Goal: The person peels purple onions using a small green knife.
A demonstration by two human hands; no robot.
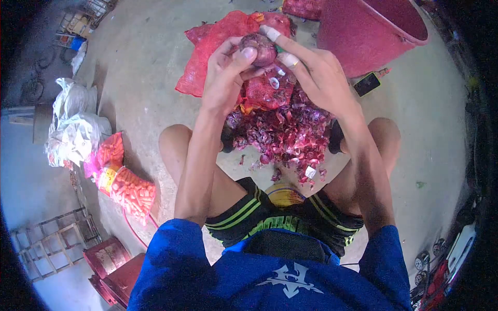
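My left hand (226, 72) is closed around a red onion (258, 49), thumb on its near side. Close against the onion's right side is my right hand (316, 70), its fingers bent and white tape wrapped on two fingertips. A small green bit (280, 50) shows between those fingers; its kind is mostly hidden. Below both hands, a red mesh bag (267, 93) lies on the floor among a heap of loose purple onion skins (280, 135). Behind my left hand spreads another red mesh bag (199, 72).
A large dark-red tub (353, 41) stands at the upper right, with a phone-like device (367, 84) on the floor beside it. Left are white sacks (80, 132) and a net bag of orange carrot-like pieces (132, 192). Red stools (106, 256) stand at lower left.
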